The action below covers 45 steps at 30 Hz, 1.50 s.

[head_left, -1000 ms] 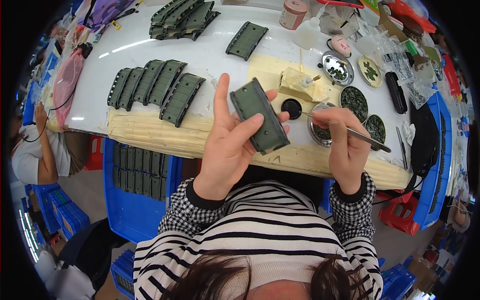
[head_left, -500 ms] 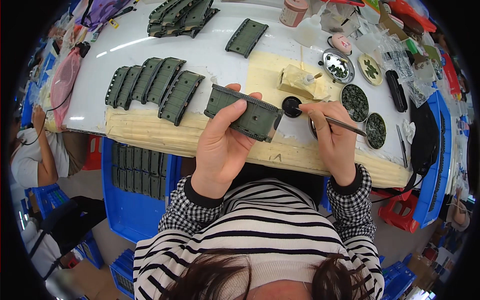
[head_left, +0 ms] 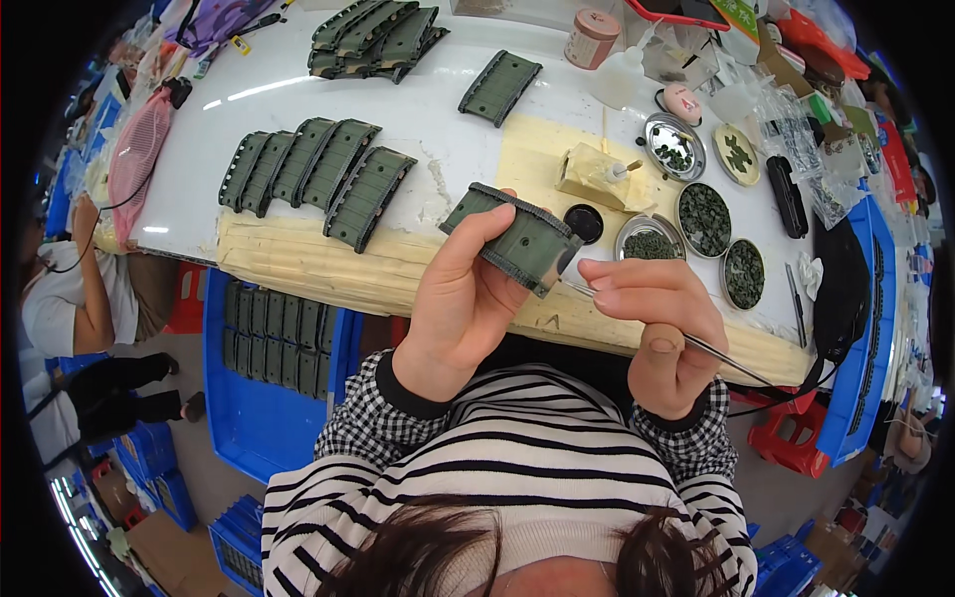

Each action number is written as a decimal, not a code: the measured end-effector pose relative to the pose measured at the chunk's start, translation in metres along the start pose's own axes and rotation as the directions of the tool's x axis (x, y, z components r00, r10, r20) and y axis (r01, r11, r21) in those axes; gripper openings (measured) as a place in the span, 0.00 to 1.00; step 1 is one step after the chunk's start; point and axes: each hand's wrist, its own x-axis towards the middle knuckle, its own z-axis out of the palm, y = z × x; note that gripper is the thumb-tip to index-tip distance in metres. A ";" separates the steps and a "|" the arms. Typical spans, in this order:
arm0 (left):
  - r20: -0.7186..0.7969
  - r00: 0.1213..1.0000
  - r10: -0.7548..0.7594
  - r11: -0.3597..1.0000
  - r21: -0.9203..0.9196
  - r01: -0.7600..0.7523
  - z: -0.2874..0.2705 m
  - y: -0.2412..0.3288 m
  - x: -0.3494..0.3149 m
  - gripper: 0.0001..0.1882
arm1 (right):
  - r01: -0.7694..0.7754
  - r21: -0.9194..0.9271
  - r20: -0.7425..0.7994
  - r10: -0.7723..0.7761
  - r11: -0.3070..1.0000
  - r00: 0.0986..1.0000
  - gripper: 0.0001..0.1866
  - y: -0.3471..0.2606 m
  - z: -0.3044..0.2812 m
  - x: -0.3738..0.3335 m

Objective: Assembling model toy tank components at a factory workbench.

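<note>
My left hand (head_left: 453, 308) holds a dark green ribbed plastic model panel (head_left: 524, 245), thumb on its face and fingers behind it. The panel tilts down to the right above the table's near edge. My right hand (head_left: 668, 316) is closed around slim metal tweezers (head_left: 724, 358). Their tip is at the panel's lower right corner; whether it touches, or carries a small part, I cannot make out. Just beyond stand a small round black dish (head_left: 585, 223) and a round tin (head_left: 647, 240) of tiny green parts.
Similar panels (head_left: 338, 164) lie in a row at left, with a stack (head_left: 373, 40) behind. Tins of green parts (head_left: 704, 219), a silver dish (head_left: 674, 146) and a tape-wrapped bottle holder (head_left: 602, 177) stand at right. Below the table, a blue crate (head_left: 261, 423) holds more panels. A person sits far left.
The tweezers have left the black dish and come to the panel's right corner. My left hand has shifted slightly right with the panel. The tin my right hand covered now shows.
</note>
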 end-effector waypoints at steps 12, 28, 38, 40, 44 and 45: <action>-0.038 0.997 0.061 0.994 0.095 -0.057 0.005 -0.006 -0.003 0.13 | -0.044 -0.064 0.004 0.045 0.997 0.999 0.09 -0.002 0.009 -0.002; -0.045 0.998 0.038 0.996 0.088 -0.034 0.003 -0.005 -0.003 0.12 | 0.015 -0.156 0.084 -0.001 0.988 0.996 0.14 -0.005 0.007 -0.004; -0.053 0.998 0.039 0.997 0.076 -0.035 0.006 -0.006 -0.004 0.12 | 0.053 -0.169 0.132 -0.030 0.984 0.991 0.15 -0.006 0.003 -0.001; -0.043 0.999 0.031 0.996 0.080 -0.028 0.005 -0.006 -0.003 0.13 | 0.037 -0.164 0.110 -0.019 0.986 0.994 0.15 -0.007 0.004 -0.001; -0.050 0.998 0.029 0.995 0.093 -0.024 0.006 -0.005 -0.002 0.14 | 0.030 -0.117 0.068 -0.022 0.993 0.997 0.15 -0.001 0.004 -0.007; -0.056 0.998 0.021 0.993 0.113 -0.015 0.008 -0.004 -0.003 0.15 | 0.025 -0.100 0.061 -0.018 0.995 0.998 0.15 -0.001 0.002 -0.006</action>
